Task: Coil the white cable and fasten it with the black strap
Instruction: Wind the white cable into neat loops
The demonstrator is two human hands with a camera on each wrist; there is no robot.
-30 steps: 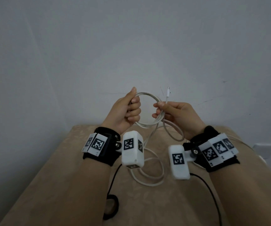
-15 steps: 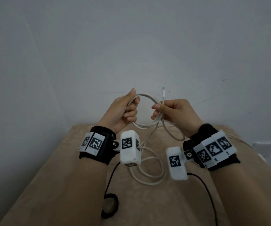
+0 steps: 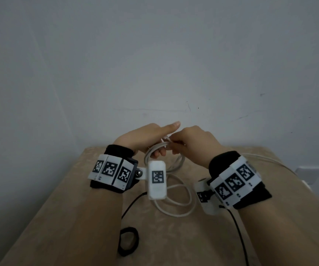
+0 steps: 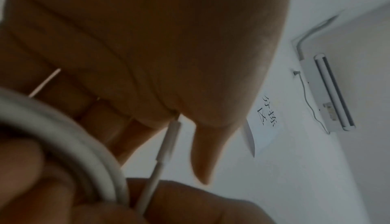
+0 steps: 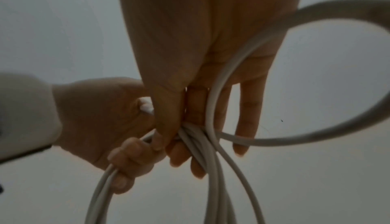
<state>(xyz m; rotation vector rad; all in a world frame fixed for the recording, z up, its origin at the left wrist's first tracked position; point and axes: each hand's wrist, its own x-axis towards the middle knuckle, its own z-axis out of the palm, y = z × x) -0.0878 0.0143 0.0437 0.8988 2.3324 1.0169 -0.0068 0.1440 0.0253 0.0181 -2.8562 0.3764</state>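
Black wristbands (image 3: 116, 150) bearing white checker-marked camera blocks (image 3: 157, 179)

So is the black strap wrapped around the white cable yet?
Not yet. The black strap lies alone as a loop on the tan table, while both hands hold the white cable farther away.

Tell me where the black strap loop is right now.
In the head view the black strap loop lies on the beige table, near its front edge, below the left hand, apart from the white cable.

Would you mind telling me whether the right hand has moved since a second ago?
Yes. The right hand has shifted left toward the left hand and now meets it over the table's far edge.
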